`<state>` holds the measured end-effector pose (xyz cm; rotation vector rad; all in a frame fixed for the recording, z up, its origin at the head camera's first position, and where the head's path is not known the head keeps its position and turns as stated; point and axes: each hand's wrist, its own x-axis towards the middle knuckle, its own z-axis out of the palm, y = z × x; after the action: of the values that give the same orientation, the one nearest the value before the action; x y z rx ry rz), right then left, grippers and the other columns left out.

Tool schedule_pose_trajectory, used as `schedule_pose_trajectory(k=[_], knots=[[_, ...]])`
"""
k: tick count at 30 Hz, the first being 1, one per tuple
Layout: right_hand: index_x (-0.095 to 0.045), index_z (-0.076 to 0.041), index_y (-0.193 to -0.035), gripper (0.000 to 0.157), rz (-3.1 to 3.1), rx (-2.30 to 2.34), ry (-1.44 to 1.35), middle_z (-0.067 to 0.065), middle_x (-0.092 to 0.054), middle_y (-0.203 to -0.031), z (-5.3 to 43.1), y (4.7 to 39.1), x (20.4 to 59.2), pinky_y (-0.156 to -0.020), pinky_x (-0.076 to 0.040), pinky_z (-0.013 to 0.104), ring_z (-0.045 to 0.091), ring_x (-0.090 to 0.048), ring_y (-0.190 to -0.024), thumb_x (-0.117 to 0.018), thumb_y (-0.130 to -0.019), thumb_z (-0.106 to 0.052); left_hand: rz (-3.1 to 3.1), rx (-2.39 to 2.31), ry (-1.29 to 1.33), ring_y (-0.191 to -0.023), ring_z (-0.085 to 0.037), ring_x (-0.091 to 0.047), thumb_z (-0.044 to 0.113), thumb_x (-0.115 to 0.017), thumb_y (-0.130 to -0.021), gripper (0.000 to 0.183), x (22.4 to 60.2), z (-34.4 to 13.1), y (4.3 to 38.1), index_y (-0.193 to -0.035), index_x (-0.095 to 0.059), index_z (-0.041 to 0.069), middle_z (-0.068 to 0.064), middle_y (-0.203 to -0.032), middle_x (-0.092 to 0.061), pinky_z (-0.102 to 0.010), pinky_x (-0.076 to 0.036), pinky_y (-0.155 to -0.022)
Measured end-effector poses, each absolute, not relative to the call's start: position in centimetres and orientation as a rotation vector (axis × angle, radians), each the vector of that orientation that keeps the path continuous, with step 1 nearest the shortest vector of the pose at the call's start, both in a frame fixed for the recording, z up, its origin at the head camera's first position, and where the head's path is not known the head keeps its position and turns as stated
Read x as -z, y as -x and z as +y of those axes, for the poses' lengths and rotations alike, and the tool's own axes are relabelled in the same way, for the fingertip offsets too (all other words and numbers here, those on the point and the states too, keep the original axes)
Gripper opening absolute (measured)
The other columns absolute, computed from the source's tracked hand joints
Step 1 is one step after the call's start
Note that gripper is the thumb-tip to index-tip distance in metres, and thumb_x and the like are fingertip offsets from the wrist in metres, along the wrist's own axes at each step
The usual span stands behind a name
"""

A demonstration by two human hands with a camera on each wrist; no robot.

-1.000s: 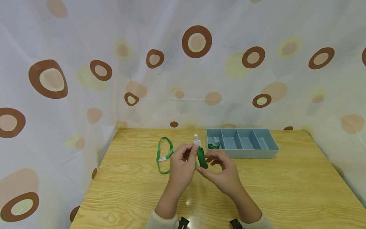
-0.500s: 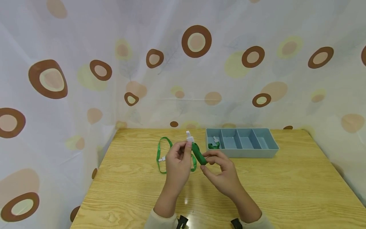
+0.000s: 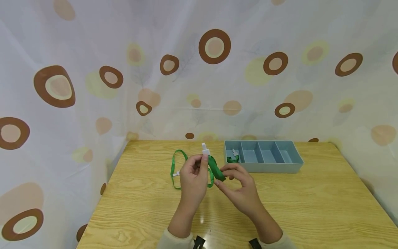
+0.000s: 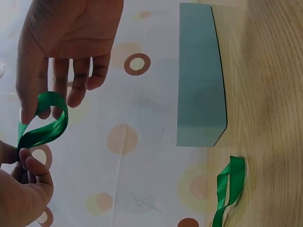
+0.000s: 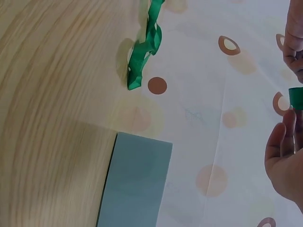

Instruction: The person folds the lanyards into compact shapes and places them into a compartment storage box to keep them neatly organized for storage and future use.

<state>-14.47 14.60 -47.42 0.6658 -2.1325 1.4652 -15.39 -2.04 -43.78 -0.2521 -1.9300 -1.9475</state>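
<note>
My left hand (image 3: 194, 176) pinches a folded green lanyard (image 3: 215, 168) just below its white plastic clip (image 3: 205, 150), which points up. My right hand (image 3: 239, 185) holds the lanyard's lower folded end between thumb and fingers. In the left wrist view, the ribbon (image 4: 57, 130) makes an open loop between the right hand (image 4: 71, 47) and the left hand (image 4: 28, 189). Only a short piece of ribbon (image 5: 296, 98) shows in the right wrist view. Behind the left hand a second green lanyard (image 3: 172, 166) lies spread on the table, partly hidden.
A blue-grey box (image 3: 264, 167) with several compartments stands at the back of the wooden table (image 3: 326, 200). Its leftmost compartment holds another green lanyard (image 3: 233, 159) with a white clip. A patterned white curtain (image 3: 174, 90) hangs behind the table and at its sides.
Both hands have shifted the held lanyard slightly left and tilted it. The right thumb and fingers have closed in on its lower end. The box has not moved.
</note>
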Motion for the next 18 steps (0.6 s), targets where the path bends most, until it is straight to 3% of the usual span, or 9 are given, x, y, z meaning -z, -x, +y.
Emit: schedule_pose_trajectory(k=[11,18], knots=[[-0.083,-0.007,-0.099,0.02,-2.11,-1.462,-0.741,0.005,-0.07,-0.11,14.7,14.74,47.6,-0.092,-0.055,0.021,0.015,-0.065,-0.108,-0.074,-0.093,0.01,-1.921,1.908,0.273,-0.067,-0.009,-0.05,0.028,-0.062,-0.11,0.026,43.91,-1.95,15.36,-0.11,-0.074,0.005,-0.011,-0.093,-0.069,-0.02,-0.044,-0.058],[-0.078,-0.015,-0.094,0.022,-2.135,-1.46,-0.703,0.008,-0.066,-0.115,14.83,14.59,47.76,-0.087,-0.057,0.028,0.017,-0.062,-0.109,-0.074,-0.095,0.007,-1.893,1.906,0.248,-0.071,-0.01,-0.052,0.026,-0.06,-0.111,0.025,44.04,-2.0,15.57,-0.11,-0.072,0.004,-0.012,-0.095,-0.067,-0.019,-0.046,-0.062]])
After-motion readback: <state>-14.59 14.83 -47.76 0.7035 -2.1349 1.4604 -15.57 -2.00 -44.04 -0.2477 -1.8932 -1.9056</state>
